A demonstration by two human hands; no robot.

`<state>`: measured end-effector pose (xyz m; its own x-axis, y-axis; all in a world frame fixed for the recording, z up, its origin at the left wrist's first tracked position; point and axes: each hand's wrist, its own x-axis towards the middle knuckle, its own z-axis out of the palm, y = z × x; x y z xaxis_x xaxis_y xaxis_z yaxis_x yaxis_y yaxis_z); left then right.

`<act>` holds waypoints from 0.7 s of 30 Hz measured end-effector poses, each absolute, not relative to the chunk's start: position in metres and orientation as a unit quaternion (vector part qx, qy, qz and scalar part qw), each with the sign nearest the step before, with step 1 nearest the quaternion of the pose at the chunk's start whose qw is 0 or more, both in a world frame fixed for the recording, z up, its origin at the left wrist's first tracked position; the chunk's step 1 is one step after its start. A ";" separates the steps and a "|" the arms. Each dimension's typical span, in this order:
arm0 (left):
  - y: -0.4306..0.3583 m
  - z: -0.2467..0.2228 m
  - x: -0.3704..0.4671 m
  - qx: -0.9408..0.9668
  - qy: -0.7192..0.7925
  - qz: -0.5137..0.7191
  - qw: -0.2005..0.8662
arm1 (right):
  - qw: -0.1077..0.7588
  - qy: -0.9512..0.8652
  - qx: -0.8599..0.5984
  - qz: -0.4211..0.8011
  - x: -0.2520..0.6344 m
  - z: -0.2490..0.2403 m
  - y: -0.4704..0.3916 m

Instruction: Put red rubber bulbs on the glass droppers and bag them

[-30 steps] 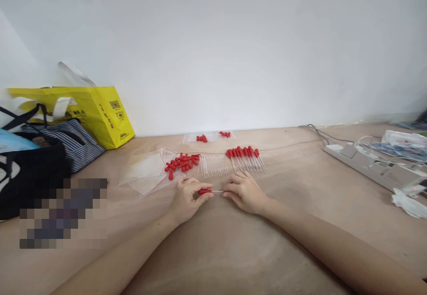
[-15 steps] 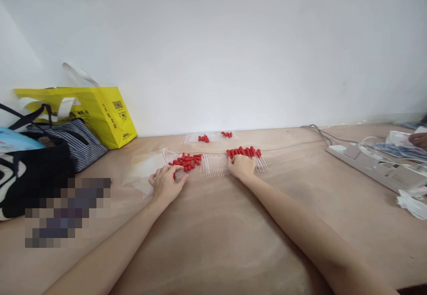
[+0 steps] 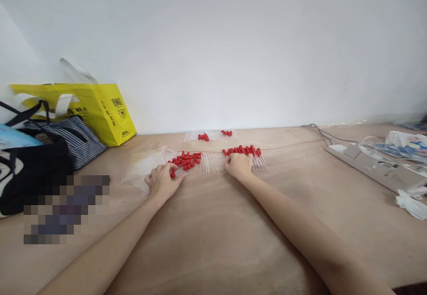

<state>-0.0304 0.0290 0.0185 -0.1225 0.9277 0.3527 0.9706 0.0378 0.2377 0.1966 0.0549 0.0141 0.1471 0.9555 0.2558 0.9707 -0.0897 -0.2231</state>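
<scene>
My left hand (image 3: 163,180) rests beside a heap of red rubber bulbs (image 3: 187,161), its thumb and forefinger apart around a loose bulb (image 3: 172,173) lying on the table. The heap spills over clear plastic zip bags (image 3: 143,166). To its right, thin clear tubes (image 3: 212,165) lie side by side in a row without bulbs. Further right are droppers (image 3: 260,160), the same tubes topped with red bulbs. My right hand (image 3: 238,166) covers the place where the two groups meet. Its fingers are closed at a dropper with a red bulb on top; the fingertips are partly hidden.
Near the wall lies a bag of clear tubes and red bulbs (image 3: 203,137). A yellow bag (image 3: 115,112), a striped pouch (image 3: 83,139) and a black bag (image 3: 50,170) stand left. On the right are a power strip (image 3: 367,166), cables and a crumpled tissue (image 3: 410,204).
My right hand has shifted slightly left along the row, where a red bulb shows at the left end. My left hand has drawn back slightly left. Another person's hand at far right has gone out of view.
</scene>
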 end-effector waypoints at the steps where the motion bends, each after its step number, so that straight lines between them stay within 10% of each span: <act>1: 0.030 0.018 -0.031 -0.660 -0.720 -0.211 0.049 | 0.164 -0.653 -0.740 -0.021 0.195 0.015 0.055; 21: 0.034 0.023 -0.046 -0.655 -0.734 -0.171 0.052 | 0.129 -0.623 -0.762 0.125 0.203 0.037 0.065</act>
<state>-0.0461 0.0345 0.0231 -0.1354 0.9441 0.3005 0.9799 0.0827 0.1816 0.2034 0.0654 0.0374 0.1932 0.9807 -0.0302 0.9161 -0.1913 -0.3524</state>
